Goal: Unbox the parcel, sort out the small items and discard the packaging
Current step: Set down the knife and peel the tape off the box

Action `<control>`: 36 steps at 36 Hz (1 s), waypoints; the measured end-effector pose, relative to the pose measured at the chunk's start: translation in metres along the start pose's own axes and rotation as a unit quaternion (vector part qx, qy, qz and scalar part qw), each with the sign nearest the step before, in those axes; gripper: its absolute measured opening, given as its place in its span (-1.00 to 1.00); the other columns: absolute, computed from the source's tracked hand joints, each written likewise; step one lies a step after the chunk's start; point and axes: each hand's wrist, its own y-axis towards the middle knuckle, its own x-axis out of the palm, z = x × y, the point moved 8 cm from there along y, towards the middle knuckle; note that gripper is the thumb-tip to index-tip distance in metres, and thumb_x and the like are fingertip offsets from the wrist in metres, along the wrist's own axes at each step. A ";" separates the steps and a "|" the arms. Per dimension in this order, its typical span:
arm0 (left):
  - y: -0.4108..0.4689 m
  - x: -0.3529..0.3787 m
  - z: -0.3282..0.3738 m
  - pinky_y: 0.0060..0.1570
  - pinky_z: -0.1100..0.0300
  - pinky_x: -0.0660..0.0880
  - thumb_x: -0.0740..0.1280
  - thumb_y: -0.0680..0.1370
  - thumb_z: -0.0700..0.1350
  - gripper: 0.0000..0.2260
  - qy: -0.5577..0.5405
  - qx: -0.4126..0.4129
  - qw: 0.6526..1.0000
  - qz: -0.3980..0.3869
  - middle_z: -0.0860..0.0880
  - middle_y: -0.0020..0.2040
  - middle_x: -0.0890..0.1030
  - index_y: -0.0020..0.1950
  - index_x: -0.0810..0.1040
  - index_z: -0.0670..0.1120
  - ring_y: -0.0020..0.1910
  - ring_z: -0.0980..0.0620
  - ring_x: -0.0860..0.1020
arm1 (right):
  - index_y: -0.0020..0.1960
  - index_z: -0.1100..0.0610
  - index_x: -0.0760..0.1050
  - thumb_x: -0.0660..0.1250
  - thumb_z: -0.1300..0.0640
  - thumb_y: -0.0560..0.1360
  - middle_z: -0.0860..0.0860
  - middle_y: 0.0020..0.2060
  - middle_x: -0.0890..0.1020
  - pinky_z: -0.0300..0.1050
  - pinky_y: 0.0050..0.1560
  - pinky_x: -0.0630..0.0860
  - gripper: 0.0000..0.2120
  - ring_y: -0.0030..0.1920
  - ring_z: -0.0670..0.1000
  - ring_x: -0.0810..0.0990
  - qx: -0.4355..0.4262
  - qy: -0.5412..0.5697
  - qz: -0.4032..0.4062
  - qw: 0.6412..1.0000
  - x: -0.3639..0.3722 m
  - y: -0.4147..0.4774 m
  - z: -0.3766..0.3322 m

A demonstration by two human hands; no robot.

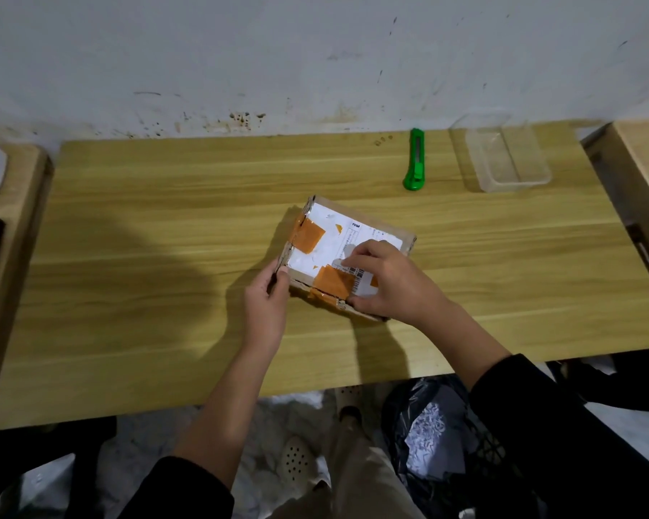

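Black bin bag (424, 417): below near table edge, right.
Left hand (267, 299): grips parcel's near-left corner.
Right hand (394, 280): fingers curled on top, thumb on near edge.
Cardboard parcel (325, 228): white label, orange tape; mid wooden table (158, 219).
Green utility knife (414, 159), clear plastic container (502, 157): far right, apart.

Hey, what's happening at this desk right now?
A person is working on a small cardboard parcel on the wooden table. The left hand holds its left edge, while the right hand lies over the top, fingers on the white label and thumb at the near edge. Orange tape covers its seams, so it looks unopened. A green utility knife lies untouched farther back, beside a clear plastic container.
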 end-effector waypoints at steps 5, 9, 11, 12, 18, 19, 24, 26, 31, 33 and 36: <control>0.007 0.005 0.004 -0.46 0.53 0.24 0.18 0.59 -0.28 -0.76 0.006 0.024 0.999 -0.044 -0.49 0.00 0.45 0.16 0.53 -0.36 -0.53 0.35 0.35 | 0.09 0.13 0.61 0.49 0.15 0.29 0.07 -0.04 0.57 -0.03 -0.02 0.52 -0.63 0.01 0.08 0.54 0.010 0.004 -0.005 1.000 0.001 -0.001 0.002; 0.013 0.004 -0.001 -0.49 0.49 0.21 0.18 0.58 -0.30 -0.79 0.014 0.021 0.998 -0.053 -0.24 -0.41 0.42 0.05 0.51 -0.42 -0.55 0.31 0.33 | -0.04 0.12 0.64 0.44 0.23 0.33 0.02 -0.21 0.48 -0.09 -0.11 0.45 -0.80 -0.10 -0.02 0.47 0.007 0.028 -0.041 0.999 0.004 0.002 -0.002; 0.017 0.004 -0.004 -0.46 0.46 0.25 0.18 0.58 -0.28 -0.79 0.029 0.016 0.998 -0.057 0.10 -0.55 0.44 0.09 0.57 -0.33 -0.53 0.30 0.34 | -0.08 0.13 0.65 0.42 0.28 0.35 -0.01 -0.25 0.40 -0.17 -0.17 0.35 -0.83 -0.12 -0.06 0.40 0.002 0.046 -0.071 0.996 0.007 0.005 -0.005; 0.018 0.004 -0.004 -0.44 0.46 0.28 0.18 0.58 -0.28 -0.78 0.031 0.016 0.998 -0.060 0.20 -0.54 0.45 0.11 0.59 -0.25 -0.51 0.31 0.36 | -0.09 0.12 0.66 0.42 0.29 0.35 -0.03 -0.27 0.38 -0.20 -0.21 0.31 -0.83 -0.13 -0.07 0.38 0.000 0.052 -0.084 0.995 0.009 0.007 -0.006; 0.018 0.004 -0.003 -0.42 0.29 0.26 0.19 0.59 -0.25 -0.79 0.029 0.020 0.996 -0.081 0.23 -0.53 0.41 0.09 0.59 -0.10 -0.53 0.29 0.31 | -0.08 0.14 0.68 0.40 0.34 0.37 -0.17 -0.33 0.30 -0.45 -0.27 0.29 -0.81 -0.23 -0.23 0.33 -0.009 0.081 -0.117 0.990 0.013 0.009 -0.008; 0.018 0.004 -0.004 -0.43 0.29 0.24 0.18 0.59 -0.25 -0.79 0.030 0.019 0.996 -0.084 0.23 -0.57 0.38 0.09 0.60 -0.13 -0.54 0.28 0.30 | -0.08 0.14 0.68 0.39 0.34 0.37 -0.17 -0.33 0.30 -0.44 -0.28 0.28 -0.81 -0.23 -0.26 0.32 -0.009 0.081 -0.116 0.990 0.013 0.009 -0.008; 0.019 0.004 -0.004 -0.48 0.44 0.23 0.19 0.59 -0.24 -0.75 0.031 0.021 0.996 -0.078 0.26 -0.57 0.48 0.21 0.55 -0.18 -0.56 0.30 0.31 | -0.04 0.10 0.67 0.38 0.31 0.40 -0.12 -0.35 0.29 -0.42 -0.27 0.27 -0.80 -0.25 -0.20 0.32 -0.014 0.077 -0.111 0.991 0.013 0.007 -0.006; 0.019 0.004 -0.003 -0.49 0.42 0.21 0.18 0.59 -0.25 -0.76 0.034 0.027 0.996 -0.075 0.24 -0.59 0.40 0.20 0.56 -0.18 -0.56 0.29 0.29 | -0.03 0.09 0.67 0.39 0.29 0.41 -0.06 -0.32 0.32 -0.34 -0.27 0.26 -0.81 -0.22 -0.12 0.31 -0.016 0.066 -0.116 0.991 0.013 0.007 -0.006; 0.017 0.004 -0.004 -0.45 0.38 0.24 0.18 0.59 -0.25 -0.77 0.029 0.033 0.997 -0.056 0.11 -0.56 0.40 0.13 0.59 -0.20 -0.54 0.29 0.32 | 0.01 0.06 0.66 0.39 0.23 0.43 -0.07 -0.31 0.33 -0.14 -0.19 0.30 -0.81 -0.18 -0.12 0.32 -0.019 0.061 -0.141 0.988 0.012 0.006 -0.003; 0.017 0.005 -0.005 -0.49 0.39 0.21 0.18 0.59 -0.25 -0.78 0.030 0.031 0.998 -0.053 0.22 -0.58 0.41 0.12 0.60 -0.20 -0.55 0.26 0.30 | 0.02 0.02 0.65 0.38 0.21 0.43 -0.12 -0.33 0.31 -0.03 -0.16 0.38 -0.80 -0.16 -0.08 0.32 -0.020 0.054 -0.156 0.986 0.012 0.007 -0.002; 0.018 0.007 -0.007 -0.51 0.40 0.20 0.17 0.59 -0.24 -0.77 0.028 0.021 0.998 -0.058 0.24 -0.58 0.41 0.09 0.61 -0.21 -0.56 0.25 0.28 | 0.04 -0.03 0.63 0.39 0.18 0.42 -0.01 -0.28 0.38 0.03 -0.10 0.43 -0.77 -0.11 0.00 0.37 -0.027 0.042 -0.187 0.981 0.014 0.005 -0.003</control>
